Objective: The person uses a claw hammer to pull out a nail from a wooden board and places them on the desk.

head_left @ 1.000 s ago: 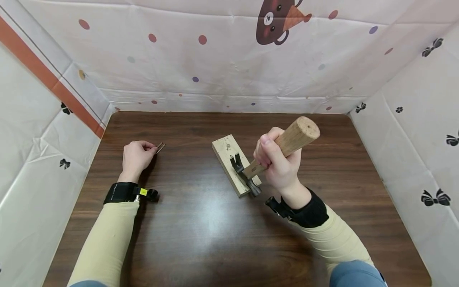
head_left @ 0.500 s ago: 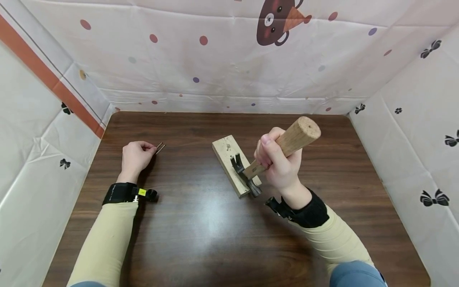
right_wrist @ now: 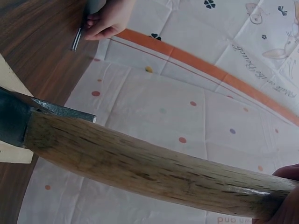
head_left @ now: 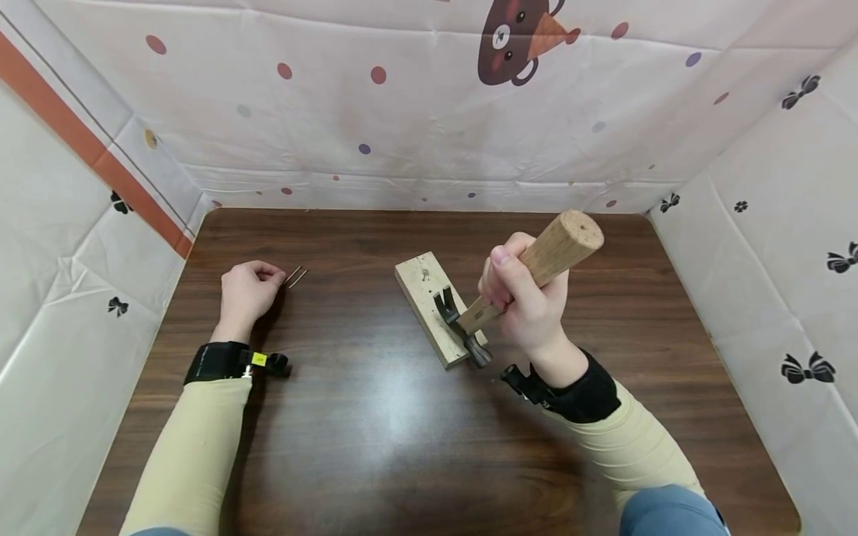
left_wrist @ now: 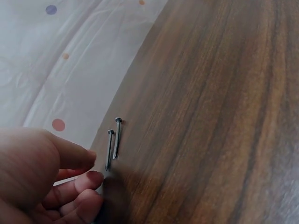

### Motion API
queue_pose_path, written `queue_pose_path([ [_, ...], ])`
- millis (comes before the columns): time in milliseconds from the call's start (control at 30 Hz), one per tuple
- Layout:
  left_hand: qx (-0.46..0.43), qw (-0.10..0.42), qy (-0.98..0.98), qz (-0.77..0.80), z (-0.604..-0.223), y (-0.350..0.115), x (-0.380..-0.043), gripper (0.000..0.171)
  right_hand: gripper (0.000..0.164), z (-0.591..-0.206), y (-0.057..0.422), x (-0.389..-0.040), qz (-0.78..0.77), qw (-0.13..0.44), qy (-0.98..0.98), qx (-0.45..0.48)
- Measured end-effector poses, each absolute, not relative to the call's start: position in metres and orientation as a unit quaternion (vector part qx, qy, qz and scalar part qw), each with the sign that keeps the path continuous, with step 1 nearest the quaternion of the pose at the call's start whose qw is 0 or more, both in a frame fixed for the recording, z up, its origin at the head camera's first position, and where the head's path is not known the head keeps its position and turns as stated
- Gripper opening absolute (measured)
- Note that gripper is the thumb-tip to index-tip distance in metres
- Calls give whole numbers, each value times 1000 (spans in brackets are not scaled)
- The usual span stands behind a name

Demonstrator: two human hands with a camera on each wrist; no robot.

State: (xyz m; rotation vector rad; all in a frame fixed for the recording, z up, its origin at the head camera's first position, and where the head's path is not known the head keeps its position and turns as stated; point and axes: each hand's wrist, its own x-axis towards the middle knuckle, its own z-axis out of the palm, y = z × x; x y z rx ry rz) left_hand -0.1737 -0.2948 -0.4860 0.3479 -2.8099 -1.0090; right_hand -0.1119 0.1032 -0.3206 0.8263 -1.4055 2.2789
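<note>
Gripped in right hand (head_left: 526,299), with fingers wrapped round the handle: claw hammer with dark metal head and pale wooden handle (head_left: 477,316), tilted, butt raised. Under hammer head, contact unclear: flat pale rectangular wooden block (head_left: 422,288), lying between hands, nearer the right. Lying side by side on dark brown wood-grain surface (head_left: 355,417), just beyond fingertips of left hand (head_left: 248,294), loosely curled: two slim grey metal nails (left_wrist: 110,150).

Wall covering (right_wrist: 161,93): dark script (right_wrist: 263,69), "the" legible, rest unclear; orange lettering (right_wrist: 227,220) cut off; yellow label (head_left: 259,359) unreadable.
</note>
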Motion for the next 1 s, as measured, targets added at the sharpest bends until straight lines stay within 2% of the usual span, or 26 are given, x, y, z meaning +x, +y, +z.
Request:
queue_pose_path([
  [100, 134, 86, -927, -338, -484, -291, -173, 32, 26, -317, 104, -114, 797, 158, -512, 278],
  [233, 142, 151, -912, -354, -480, -275, -173, 32, 30, -311, 104, -122, 790, 131, -544, 251],
  [367, 94, 216, -892, -386, -476, -253, -176, 26, 30, -305, 100, -132, 782, 87, -580, 209],
  [467, 45, 231, -882, -408, -473, -235, -178, 26, 28, -302, 96, -142, 772, 45, -609, 175],
  [633, -27, 191, -882, -429, -468, -198, -182, 29, 32, -301, 87, -161, 751, -4, -646, 139],
  [1000, -130, 40, -886, -442, -494, -113, -192, 47, 46, -304, 64, -204, 736, -60, -665, 107],
])
